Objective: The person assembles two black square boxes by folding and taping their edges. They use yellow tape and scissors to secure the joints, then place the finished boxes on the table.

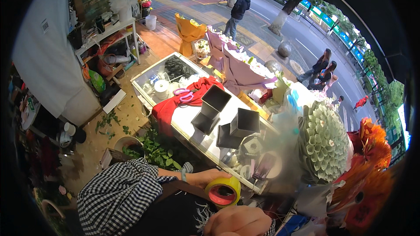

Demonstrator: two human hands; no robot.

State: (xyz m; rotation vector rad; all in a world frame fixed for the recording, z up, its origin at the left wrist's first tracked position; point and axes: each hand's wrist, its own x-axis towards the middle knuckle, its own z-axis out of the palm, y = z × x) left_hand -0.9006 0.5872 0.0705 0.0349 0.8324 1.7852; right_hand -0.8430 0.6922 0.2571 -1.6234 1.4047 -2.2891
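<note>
My left hand (205,176) grips a roll of yellow tape (238,189) with a red core, at the near edge of the display table. Close below it is my right hand (238,221), its fingers curled in. Whatever it holds, if anything, is hidden beneath it. Beyond the tape, two dark square vases (216,99) (246,122) stand on the white-topped table (186,120). Purple-handled scissors (184,95) lie on a red cloth (164,113) farther back. A phone-like dark object (264,166) rests near the table's right corner.
Wrapped bouquets (240,63) line the table's far side. A large pale-green bouquet (321,142) and orange flowers (372,144) crowd the right. Leafy greens (159,150) stand by my left arm. A white shelf (103,30) is at the back left. People (321,70) are on the pavement.
</note>
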